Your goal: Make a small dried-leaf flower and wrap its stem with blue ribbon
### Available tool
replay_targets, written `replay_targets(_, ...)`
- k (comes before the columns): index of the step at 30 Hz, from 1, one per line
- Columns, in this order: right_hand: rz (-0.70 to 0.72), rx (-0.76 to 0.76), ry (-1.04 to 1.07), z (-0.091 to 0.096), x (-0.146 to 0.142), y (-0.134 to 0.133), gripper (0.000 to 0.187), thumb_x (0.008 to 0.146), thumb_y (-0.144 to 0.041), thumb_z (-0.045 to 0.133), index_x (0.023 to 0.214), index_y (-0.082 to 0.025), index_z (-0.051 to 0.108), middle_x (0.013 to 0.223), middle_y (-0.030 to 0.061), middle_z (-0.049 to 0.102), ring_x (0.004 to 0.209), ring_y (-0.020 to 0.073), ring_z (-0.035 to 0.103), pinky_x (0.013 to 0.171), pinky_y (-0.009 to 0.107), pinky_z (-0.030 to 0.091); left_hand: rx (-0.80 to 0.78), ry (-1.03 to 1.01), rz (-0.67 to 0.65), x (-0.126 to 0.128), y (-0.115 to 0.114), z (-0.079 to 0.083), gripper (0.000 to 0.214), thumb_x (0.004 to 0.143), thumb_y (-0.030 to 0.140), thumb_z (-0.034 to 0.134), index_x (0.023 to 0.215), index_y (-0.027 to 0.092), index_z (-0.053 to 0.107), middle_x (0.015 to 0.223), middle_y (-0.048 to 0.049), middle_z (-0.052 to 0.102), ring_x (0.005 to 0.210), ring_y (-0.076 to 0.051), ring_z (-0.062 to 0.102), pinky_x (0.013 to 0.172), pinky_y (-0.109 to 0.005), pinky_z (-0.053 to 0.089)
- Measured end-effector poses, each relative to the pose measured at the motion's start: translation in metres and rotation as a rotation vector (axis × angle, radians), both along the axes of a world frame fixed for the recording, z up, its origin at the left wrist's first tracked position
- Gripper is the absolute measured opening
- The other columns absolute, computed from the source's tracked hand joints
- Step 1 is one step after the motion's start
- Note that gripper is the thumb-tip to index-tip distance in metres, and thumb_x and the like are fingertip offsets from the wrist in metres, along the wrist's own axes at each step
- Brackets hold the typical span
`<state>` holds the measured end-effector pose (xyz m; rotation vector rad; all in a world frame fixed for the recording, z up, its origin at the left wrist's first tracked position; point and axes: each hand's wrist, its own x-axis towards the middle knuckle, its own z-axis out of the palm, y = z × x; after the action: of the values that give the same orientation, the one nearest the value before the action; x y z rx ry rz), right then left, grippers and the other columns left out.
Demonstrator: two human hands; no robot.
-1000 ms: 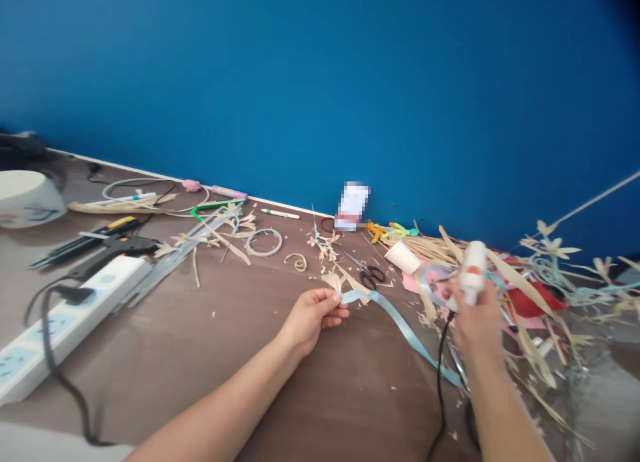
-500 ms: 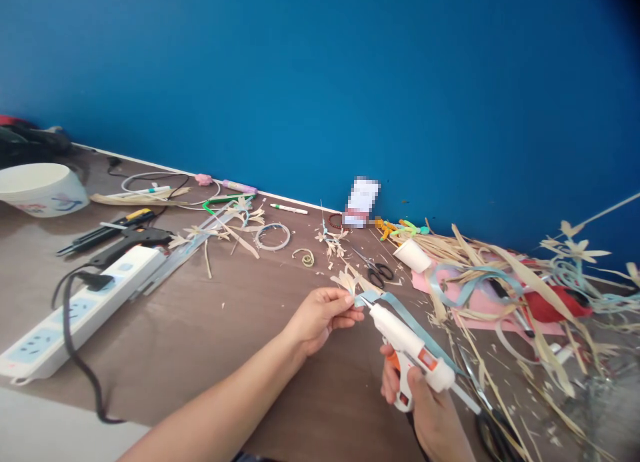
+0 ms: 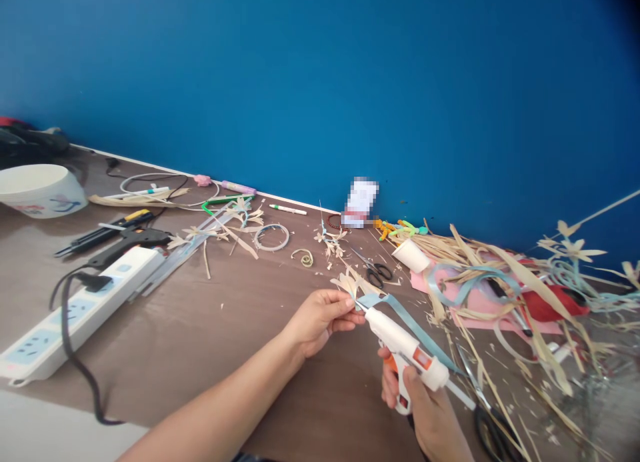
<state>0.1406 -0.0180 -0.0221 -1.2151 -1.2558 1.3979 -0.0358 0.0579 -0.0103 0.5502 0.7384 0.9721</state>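
My left hand (image 3: 323, 317) pinches a small pale straw flower (image 3: 349, 283) joined to the end of a light blue ribbon strip (image 3: 415, 327), which trails right across the brown table (image 3: 210, 329). My right hand (image 3: 420, 402) grips a white and orange hot glue gun (image 3: 403, 350). Its nozzle points up-left and touches the ribbon end right beside my left fingertips. The gun's black cord drops off the lower edge.
A white power strip (image 3: 75, 312) with a black plug lies at left, with a black glue gun (image 3: 127, 241), a white bowl (image 3: 40, 190) and pens. Black scissors (image 3: 373, 269), a paper cup (image 3: 411, 254), pink paper and a heap of straw strips fill the right. A blue wall stands behind.
My right hand swung the glue gun down from upright over the straw heap to in front of me, and its nozzle now meets the ribbon end. My left hand kept its pinch.
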Motion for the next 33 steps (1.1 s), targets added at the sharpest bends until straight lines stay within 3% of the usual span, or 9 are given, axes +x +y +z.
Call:
replay_targets(12, -0.11, 0.026, -0.308, 0.012, 0.004, -0.007, 0.046, 0.076, -0.055, 0.048, 0.093, -0.015, 0.059, 0.051, -0.0031, 0.045, 0.046, 0.0128, 0.043, 0.05, 0.028, 0.036, -0.015, 0.008, 0.041, 0.002, 0.001, -0.002, 0.024, 0.055, 0.028, 0.076, 0.063, 0.01, 0.063, 0.057, -0.0048, 0.067, 0.053, -0.01, 0.063, 0.05, -0.014, 0.049)
replay_targets(21, -0.082, 0.052, -0.292, 0.021, 0.004, -0.008, 0.042, 0.078, -0.053, 0.045, 0.09, -0.015, 0.058, 0.05, -0.0032, 0.043, 0.046, 0.0131, 0.041, 0.049, 0.028, 0.033, -0.024, 0.023, 0.003, 0.002, 0.0, -0.004, 0.023, 0.059, 0.028, 0.074, 0.066, 0.01, 0.062, 0.063, -0.0076, 0.069, 0.062, -0.014, 0.066, 0.051, -0.016, 0.048)
replay_targets(33, -0.125, 0.003, -0.381, 0.014, 0.011, -0.012, 0.047, 0.075, -0.057, 0.046, 0.091, -0.015, 0.06, 0.05, -0.0029, 0.045, 0.048, 0.0144, 0.044, 0.053, 0.03, 0.036, -0.021, 0.017, -0.001, 0.002, 0.0, -0.006, 0.022, 0.057, 0.027, 0.075, 0.065, 0.01, 0.063, 0.061, -0.0057, 0.068, 0.061, -0.014, 0.065, 0.052, -0.017, 0.049)
